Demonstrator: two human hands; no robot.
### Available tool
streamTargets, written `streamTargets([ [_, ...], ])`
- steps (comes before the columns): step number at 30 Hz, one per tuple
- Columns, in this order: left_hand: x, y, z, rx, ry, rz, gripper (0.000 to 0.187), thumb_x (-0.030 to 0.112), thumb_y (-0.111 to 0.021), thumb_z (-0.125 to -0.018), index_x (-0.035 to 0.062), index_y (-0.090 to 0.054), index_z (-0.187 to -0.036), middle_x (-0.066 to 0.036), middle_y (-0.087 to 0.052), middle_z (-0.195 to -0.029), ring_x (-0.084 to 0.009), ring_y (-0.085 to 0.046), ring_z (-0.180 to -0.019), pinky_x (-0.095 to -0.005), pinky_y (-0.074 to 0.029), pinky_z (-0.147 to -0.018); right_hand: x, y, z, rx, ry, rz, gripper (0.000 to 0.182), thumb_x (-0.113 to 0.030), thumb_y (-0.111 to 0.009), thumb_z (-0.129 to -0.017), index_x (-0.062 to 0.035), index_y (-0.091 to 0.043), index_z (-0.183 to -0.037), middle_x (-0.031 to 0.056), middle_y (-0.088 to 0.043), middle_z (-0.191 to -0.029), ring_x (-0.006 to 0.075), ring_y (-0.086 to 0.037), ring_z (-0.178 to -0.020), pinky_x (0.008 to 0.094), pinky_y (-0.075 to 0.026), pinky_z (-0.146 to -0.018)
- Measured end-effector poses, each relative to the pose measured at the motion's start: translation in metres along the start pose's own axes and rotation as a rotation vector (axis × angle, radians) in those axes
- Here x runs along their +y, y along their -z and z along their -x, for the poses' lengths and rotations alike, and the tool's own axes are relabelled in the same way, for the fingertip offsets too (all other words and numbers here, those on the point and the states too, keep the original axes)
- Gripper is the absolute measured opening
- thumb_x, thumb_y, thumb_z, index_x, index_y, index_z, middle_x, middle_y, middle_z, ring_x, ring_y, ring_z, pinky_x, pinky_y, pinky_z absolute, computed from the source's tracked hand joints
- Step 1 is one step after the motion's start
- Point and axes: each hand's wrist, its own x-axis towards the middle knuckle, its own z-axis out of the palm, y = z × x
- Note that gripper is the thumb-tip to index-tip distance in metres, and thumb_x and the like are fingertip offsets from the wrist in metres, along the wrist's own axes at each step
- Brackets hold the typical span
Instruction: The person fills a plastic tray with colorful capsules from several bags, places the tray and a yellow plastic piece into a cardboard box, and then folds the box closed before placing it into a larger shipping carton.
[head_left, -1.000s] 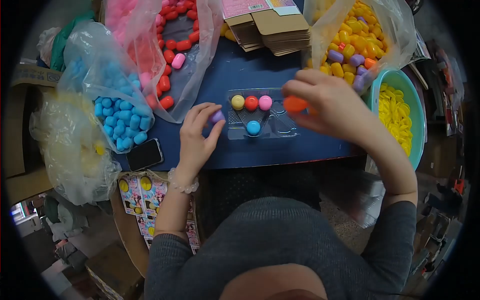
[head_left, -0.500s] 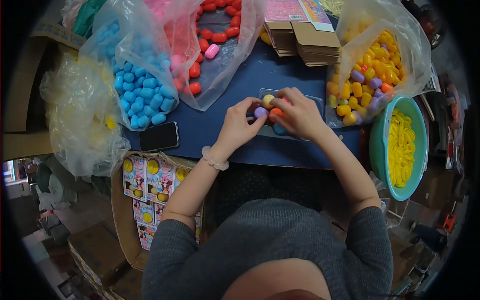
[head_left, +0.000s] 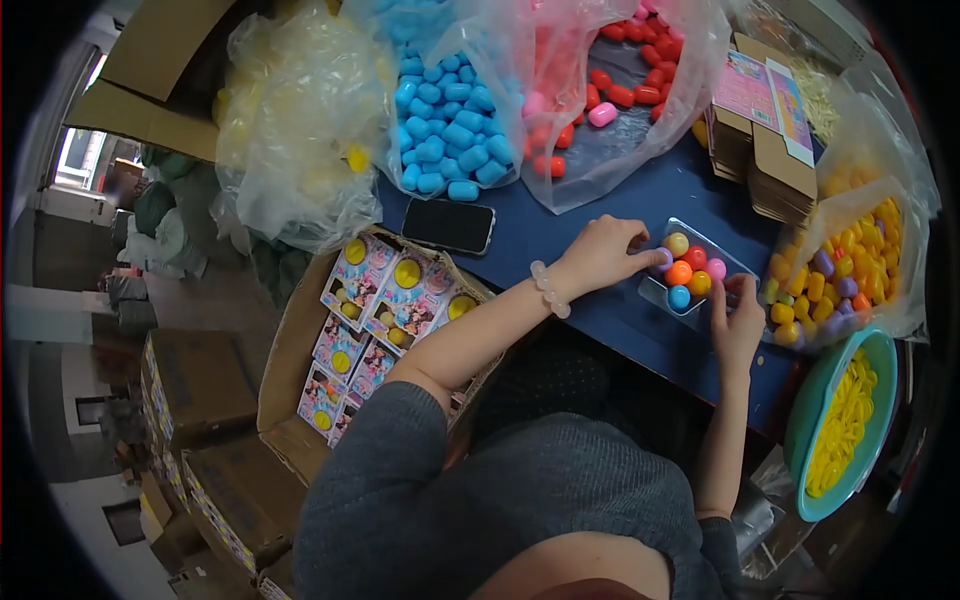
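— How many capsules sit in the clear tray (head_left: 655,292)?
— Seven that I can see: one yellow (head_left: 677,243), one red (head_left: 696,257), one purple (head_left: 662,260), one orange (head_left: 679,273), one pink (head_left: 716,269), one amber (head_left: 700,284) and one blue (head_left: 679,297).
— And hands?
— Two, a left hand (head_left: 600,255) and a right hand (head_left: 738,318), both at that one tray.
— Bags of loose capsules?
— Four on the table (head_left: 600,210): one pale yellow bag (head_left: 290,130), one blue bag (head_left: 450,110), one red and pink bag (head_left: 600,90), one mixed bag (head_left: 850,260).
— Anything else?
— One phone (head_left: 449,225), one teal bowl (head_left: 815,440), one beaded bracelet (head_left: 549,290). The printed packs in the carton (head_left: 290,380) are too overlapped to count.
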Motion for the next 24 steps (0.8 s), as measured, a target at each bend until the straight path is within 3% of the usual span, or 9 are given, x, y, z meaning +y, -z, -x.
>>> streamTargets([
  [3,-0.001,0.065,0.028,0.277,0.094,0.017,0.033,0.030,-0.074,-0.083,-0.0020,-0.070,-0.088,-0.019,-0.071,-0.080,-0.0295,-0.071,-0.072,-0.0351,-0.054,-0.066,-0.006,0.015,0.005,0.081,0.026,0.110,0.018,-0.018,-0.063,-0.093,-0.0017,-0.057,-0.091,0.0127,-0.068,-0.083,0.0250,-0.069,-0.075,0.0313,-0.052,-0.065],
  [7,-0.097,0.212,0.079,0.938,0.297,-0.565,0.018,0.015,-0.063,-0.086,0.0013,-0.071,-0.094,-0.018,-0.069,-0.079,-0.0329,-0.069,-0.073,-0.0405,-0.053,-0.066,-0.007,0.032,0.018,0.144,-0.066,0.013,0.017,-0.017,-0.064,-0.093,-0.0016,-0.058,-0.088,0.0099,-0.067,-0.078,0.0194,-0.066,-0.069,0.0283,-0.051,-0.060],
  [11,-0.214,0.302,0.103,0.798,0.392,-0.902,0.028,0.022,-0.067,-0.082,0.0001,-0.072,-0.098,-0.021,-0.070,-0.092,-0.0360,-0.067,-0.091,-0.0430,-0.052,-0.082,-0.021,0.030,0.028,0.112,-0.052,-0.084,0.014,-0.013,-0.063,-0.092,-0.0009,-0.058,-0.088,0.0102,-0.067,-0.079,0.0184,-0.067,-0.070,0.0276,-0.051,-0.060],
  [13,-0.234,0.315,0.098,0.430,0.495,-0.879,0.030,0.025,-0.070,-0.082,0.0000,-0.072,-0.098,-0.021,-0.069,-0.100,-0.0366,-0.065,-0.096,-0.0428,-0.049,-0.088,-0.031,0.025,0.028,0.057,-0.006,-0.115,0.010,-0.009,-0.064,-0.091,0.0000,-0.059,-0.090,0.0107,-0.067,-0.080,0.0189,-0.068,-0.071,0.0271,-0.052,-0.062],
  [15,-0.261,0.322,0.101,0.502,0.412,-0.853,0.030,0.022,-0.069,-0.083,-0.0005,-0.070,-0.102,-0.022,-0.067,-0.098,-0.0382,-0.063,-0.096,-0.0432,-0.048,-0.088,-0.050,0.027,0.030,0.035,-0.029,-0.115,0.010,-0.009,-0.065,-0.090,0.0002,-0.061,-0.091,0.0111,-0.067,-0.080,0.0197,-0.068,-0.071,0.0280,-0.052,-0.063],
  [17,-0.231,0.301,0.097,0.751,0.119,-0.859,0.026,0.022,-0.065,-0.089,-0.0018,-0.069,-0.098,-0.018,-0.067,-0.092,-0.0347,-0.063,-0.094,-0.0400,-0.049,-0.087,-0.058,0.026,0.034,0.025,0.097,-0.230,0.009,-0.007,-0.066,-0.089,-0.0005,-0.062,-0.093,0.0113,-0.067,-0.080,0.0200,-0.068,-0.070,0.0285,-0.053,-0.063],
  [19,-0.141,0.254,0.086,0.788,0.043,-0.074,0.031,0.026,-0.054,-0.099,-0.0017,-0.067,-0.096,-0.015,-0.066,-0.093,-0.0297,-0.064,-0.092,-0.0367,-0.049,-0.085,-0.071,0.030,0.040,-0.061,0.195,-0.295,0.011,-0.007,-0.067,-0.088,-0.0012,-0.063,-0.095,0.0112,-0.067,-0.085,0.0210,-0.068,-0.072,0.0286,-0.054,-0.064],
  [23,0.004,0.137,0.083,-0.050,-0.084,0.800,0.042,0.030,-0.034,-0.106,-0.0014,-0.061,-0.106,-0.014,-0.063,-0.096,-0.0268,-0.063,-0.090,-0.0334,-0.048,-0.085,-0.100,0.040,0.042,-0.305,0.462,-0.406,0.038,-0.012,-0.074,-0.083,-0.0049,-0.059,-0.117,0.0136,-0.058,-0.119,0.0246,-0.067,-0.088,0.0315,-0.056,-0.070],
  [24,-0.004,0.109,0.088,-0.184,-0.069,0.641,0.040,0.027,-0.032,-0.107,-0.0014,-0.060,-0.108,-0.015,-0.062,-0.097,-0.0272,-0.062,-0.091,-0.0338,-0.047,-0.086,-0.107,0.043,0.039,-0.349,0.559,-0.399,0.047,-0.013,-0.077,-0.081,-0.0065,-0.058,-0.124,0.0140,-0.053,-0.130,0.0219,-0.066,-0.089,0.0298,-0.056,-0.070],
])
